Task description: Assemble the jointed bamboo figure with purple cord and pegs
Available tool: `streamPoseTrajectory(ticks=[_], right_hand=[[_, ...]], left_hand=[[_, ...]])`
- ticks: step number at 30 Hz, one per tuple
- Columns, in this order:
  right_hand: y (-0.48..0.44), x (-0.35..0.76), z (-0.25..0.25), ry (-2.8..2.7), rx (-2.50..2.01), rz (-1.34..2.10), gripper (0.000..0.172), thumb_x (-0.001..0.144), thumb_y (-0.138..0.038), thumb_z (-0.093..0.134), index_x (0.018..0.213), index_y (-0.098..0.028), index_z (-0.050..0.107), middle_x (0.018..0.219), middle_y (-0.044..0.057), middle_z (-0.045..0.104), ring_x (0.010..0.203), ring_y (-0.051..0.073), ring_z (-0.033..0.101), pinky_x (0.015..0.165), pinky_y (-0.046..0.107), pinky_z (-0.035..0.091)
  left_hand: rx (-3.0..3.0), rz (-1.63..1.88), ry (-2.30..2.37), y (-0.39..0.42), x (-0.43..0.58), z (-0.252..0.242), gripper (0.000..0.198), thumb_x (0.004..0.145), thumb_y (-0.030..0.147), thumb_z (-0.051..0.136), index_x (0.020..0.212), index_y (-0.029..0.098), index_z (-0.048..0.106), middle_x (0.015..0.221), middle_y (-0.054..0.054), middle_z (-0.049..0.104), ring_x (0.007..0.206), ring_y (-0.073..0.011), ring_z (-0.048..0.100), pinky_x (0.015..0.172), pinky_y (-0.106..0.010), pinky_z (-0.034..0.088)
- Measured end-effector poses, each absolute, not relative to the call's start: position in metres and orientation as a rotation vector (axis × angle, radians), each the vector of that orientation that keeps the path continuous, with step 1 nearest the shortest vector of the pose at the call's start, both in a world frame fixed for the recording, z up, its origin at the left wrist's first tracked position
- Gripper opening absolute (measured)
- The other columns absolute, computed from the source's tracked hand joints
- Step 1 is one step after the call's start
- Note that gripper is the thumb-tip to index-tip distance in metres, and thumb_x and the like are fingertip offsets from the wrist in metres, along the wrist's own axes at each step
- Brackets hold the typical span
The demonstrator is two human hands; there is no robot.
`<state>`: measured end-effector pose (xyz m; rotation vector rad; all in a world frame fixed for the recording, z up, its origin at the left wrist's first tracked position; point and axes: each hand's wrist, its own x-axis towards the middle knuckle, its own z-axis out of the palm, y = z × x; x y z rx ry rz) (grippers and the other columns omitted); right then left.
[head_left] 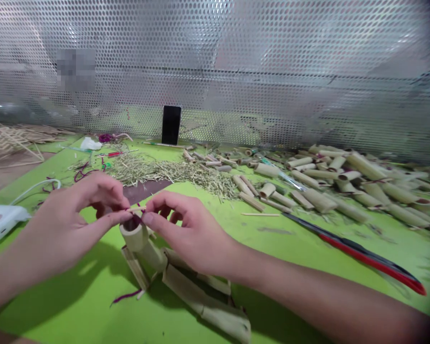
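My left hand (79, 215) and my right hand (186, 227) meet above a small structure of bamboo tubes (186, 286) that stands on the green table (279, 248). Both hands pinch a thin wooden stick (135, 209) with a bit of purple thread (138, 217) at the open mouth of the upright tube (134, 234). The thumb and forefinger of each hand are closed on the stick; the other fingers curl loosely. A strand of purple thread (125, 296) trails from the base of the structure.
A heap of cut bamboo tubes (337, 181) lies at the right. Straw shavings (172, 172) spread across the middle back. A red-and-black blade (361, 253) lies at the right front. A black phone (171, 125) leans against the perforated metal screen (236, 57). A white device (0, 220) sits at the left.
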<state>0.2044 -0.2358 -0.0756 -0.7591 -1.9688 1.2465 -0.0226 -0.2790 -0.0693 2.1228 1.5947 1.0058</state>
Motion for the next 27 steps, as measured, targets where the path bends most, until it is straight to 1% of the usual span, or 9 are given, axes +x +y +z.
streamPoseTrajectory(ticks=[2, 5, 7, 13, 17, 19, 22, 25, 27], right_hand=[[-0.238, 0.208, -0.077, -1.996, -0.709, 1.194, 0.011, 0.096, -0.025, 0.062, 0.089, -0.018, 0.068, 0.082, -0.001, 0.068, 0.069, 0.011, 0.056, 0.06, 0.023, 0.044], [-0.24, 0.214, -0.079, -2.034, -0.627, 1.115, 0.008, 0.094, -0.02, 0.064, 0.087, -0.019, 0.069, 0.084, 0.001, 0.069, 0.075, 0.013, 0.06, 0.065, 0.025, 0.047], [-0.237, 0.218, -0.08, -2.006, -0.631, 1.121, 0.007, 0.092, -0.019, 0.066, 0.087, -0.019, 0.07, 0.083, 0.001, 0.07, 0.074, 0.013, 0.06, 0.064, 0.025, 0.046], [-0.227, 0.233, -0.074, -1.608, -0.712, 1.458, 0.013, 0.092, -0.03, 0.07, 0.085, -0.018, 0.071, 0.08, 0.0, 0.071, 0.066, 0.011, 0.059, 0.059, 0.023, 0.047], [-0.233, 0.24, -0.073, -1.615, -0.739, 1.519, 0.017, 0.095, -0.03, 0.066, 0.083, -0.018, 0.07, 0.075, 0.0, 0.069, 0.062, 0.01, 0.059, 0.056, 0.022, 0.046], [-0.238, 0.242, -0.076, -1.766, -0.734, 1.334, 0.014, 0.095, -0.027, 0.066, 0.084, -0.019, 0.07, 0.076, 0.0, 0.07, 0.062, 0.011, 0.059, 0.056, 0.023, 0.047], [-0.245, 0.242, -0.082, -2.179, -0.554, 0.771, 0.01, 0.097, -0.02, 0.063, 0.091, -0.018, 0.072, 0.084, 0.002, 0.073, 0.067, 0.012, 0.061, 0.06, 0.024, 0.048], [-0.249, 0.237, -0.09, -2.496, -0.313, 0.157, 0.021, 0.102, -0.014, 0.051, 0.098, -0.016, 0.071, 0.089, 0.003, 0.073, 0.071, 0.014, 0.061, 0.057, 0.028, 0.045], [-0.252, 0.23, -0.094, -2.568, -0.256, -0.069, 0.028, 0.104, -0.013, 0.044, 0.096, -0.016, 0.07, 0.087, 0.002, 0.071, 0.069, 0.015, 0.058, 0.052, 0.031, 0.041]], left_hand=[[2.035, 1.041, 1.605, -0.276, -0.019, -0.066, 0.023, 0.087, 0.046, 0.073, 0.094, 0.029, 0.059, 0.089, 0.003, 0.076, 0.079, -0.0194, 0.074, 0.054, -0.021, 0.053], [1.984, 1.063, 1.574, -0.27, -0.012, -0.062, 0.024, 0.086, 0.045, 0.074, 0.092, 0.028, 0.059, 0.088, 0.002, 0.077, 0.078, -0.0199, 0.075, 0.06, -0.023, 0.058], [2.009, 1.042, 1.533, -0.264, -0.004, -0.06, 0.022, 0.087, 0.044, 0.073, 0.093, 0.027, 0.06, 0.089, 0.002, 0.077, 0.081, -0.0198, 0.075, 0.063, -0.024, 0.06], [2.168, 1.122, 1.29, -0.252, 0.027, -0.065, 0.003, 0.095, 0.028, 0.062, 0.095, 0.025, 0.059, 0.09, 0.003, 0.076, 0.082, -0.0148, 0.074, 0.072, -0.024, 0.06], [2.164, 1.094, 1.235, -0.251, 0.036, -0.071, 0.003, 0.096, 0.024, 0.058, 0.094, 0.025, 0.058, 0.09, 0.003, 0.076, 0.085, -0.0151, 0.075, 0.074, -0.025, 0.061], [2.118, 1.061, 1.297, -0.252, 0.034, -0.072, 0.006, 0.094, 0.029, 0.062, 0.094, 0.026, 0.057, 0.09, 0.002, 0.076, 0.085, -0.0172, 0.075, 0.07, -0.026, 0.061], [2.032, 1.006, 1.417, -0.255, 0.027, -0.068, 0.016, 0.09, 0.038, 0.068, 0.094, 0.027, 0.056, 0.089, 0.002, 0.076, 0.077, -0.0189, 0.075, 0.058, -0.025, 0.057], [2.003, 0.973, 1.462, -0.257, 0.025, -0.061, 0.02, 0.088, 0.042, 0.068, 0.091, 0.027, 0.055, 0.085, 0.003, 0.075, 0.072, -0.0187, 0.074, 0.052, -0.025, 0.053], [2.014, 0.971, 1.449, -0.258, 0.026, -0.057, 0.019, 0.088, 0.041, 0.067, 0.089, 0.027, 0.054, 0.08, 0.004, 0.073, 0.071, -0.0182, 0.074, 0.056, -0.025, 0.055]])
